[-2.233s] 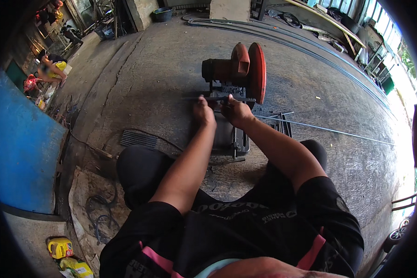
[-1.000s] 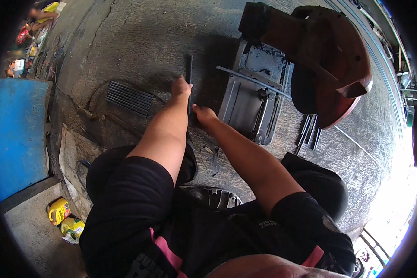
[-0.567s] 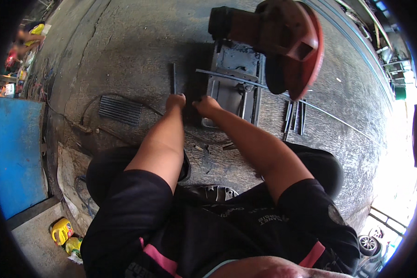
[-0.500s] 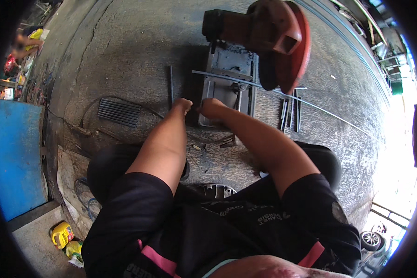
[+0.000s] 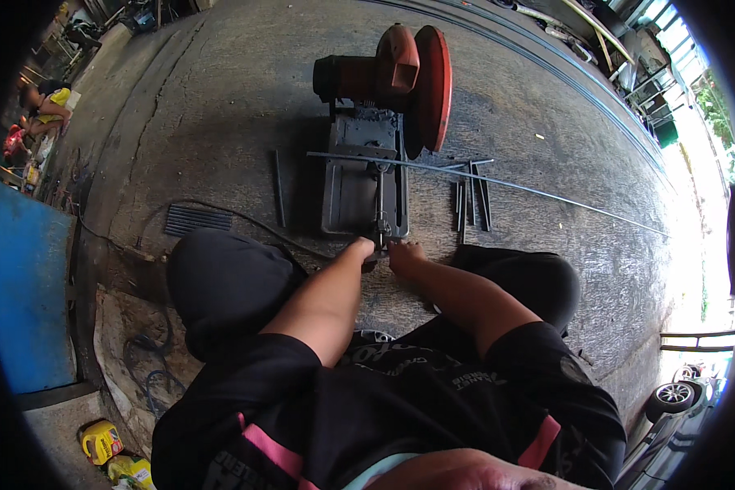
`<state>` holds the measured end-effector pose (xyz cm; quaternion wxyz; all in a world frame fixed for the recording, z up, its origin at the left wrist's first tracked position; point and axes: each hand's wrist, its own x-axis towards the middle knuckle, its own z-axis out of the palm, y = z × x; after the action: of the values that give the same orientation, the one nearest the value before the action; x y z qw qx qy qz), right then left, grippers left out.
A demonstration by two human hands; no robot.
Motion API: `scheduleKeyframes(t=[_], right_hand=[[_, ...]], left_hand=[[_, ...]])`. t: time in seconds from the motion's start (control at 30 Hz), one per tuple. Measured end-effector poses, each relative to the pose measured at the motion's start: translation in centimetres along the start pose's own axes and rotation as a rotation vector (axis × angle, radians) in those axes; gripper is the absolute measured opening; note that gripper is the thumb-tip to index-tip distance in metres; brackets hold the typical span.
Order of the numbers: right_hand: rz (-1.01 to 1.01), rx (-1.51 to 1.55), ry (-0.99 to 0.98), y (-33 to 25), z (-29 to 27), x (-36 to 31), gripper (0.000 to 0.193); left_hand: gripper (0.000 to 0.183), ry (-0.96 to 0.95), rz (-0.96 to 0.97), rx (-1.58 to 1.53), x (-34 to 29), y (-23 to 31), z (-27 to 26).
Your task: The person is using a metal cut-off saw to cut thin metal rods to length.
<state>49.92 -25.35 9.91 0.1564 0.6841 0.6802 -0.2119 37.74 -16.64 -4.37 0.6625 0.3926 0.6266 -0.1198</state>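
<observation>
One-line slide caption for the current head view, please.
Left hand and right hand at the near end of a red saw, a metal rod lying across its base.

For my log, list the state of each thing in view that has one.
Saw: head raised; running unclear.
Long rod: laid across saw; clamping unclear.
Single rod: lying apart.
Rod row: neatly side by side.
Short rods: loosely grouped.
Cable: uncoiled.
Left hand, right hand: at saw's near end.

Right of the saw (image 5: 396,77), a rod (image 5: 539,191) obstructs passage.
</observation>
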Motion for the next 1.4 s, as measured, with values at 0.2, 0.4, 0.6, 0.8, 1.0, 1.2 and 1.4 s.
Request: scheduleKeyframes(t=[0.2,0.4,0.6,0.8,1.0,1.2,1.4], right_hand=[[0.027,0.178,-0.125,-0.9,0.6,0.6,0.041],[0.187,0.361,-0.156,0.5,3.3,4.4,0.043],[0.196,0.375,-0.181,0.2,4.4,5.2,0.047],[0.223,0.363,-0.196,2.3,2.1,5.0,0.044],[0.296,0.434,0.144,-0.5,-1.3,2.0,0.04],[-0.052,-0.087,-0.046,-2.2,-2.6,-1.5,0.033],[0.174,0.004,-0.336,-0.5,-3.1,-0.6,0.032]], left_hand=[[0.037,0.299,0.281,0.224,-5.4,1.9,0.1],[0.038,0.434,0.235,0.361,-8.2,5.3,0.5],[0.024,0.023,0.23,-0.178,-9.4,5.8,-0.5],[0.033,-0.296,0.079,-0.557,-6.9,2.3,-3.6],[0.046,-0.229,-0.135,-1.012,-2.9,-0.8,-1.4],[0.044,0.109,-0.2,-1.525,-3.7,-0.4,-1.5],[0.037,0.368,-0.134,-1.278,-3.7,-0.7,-2.9]])
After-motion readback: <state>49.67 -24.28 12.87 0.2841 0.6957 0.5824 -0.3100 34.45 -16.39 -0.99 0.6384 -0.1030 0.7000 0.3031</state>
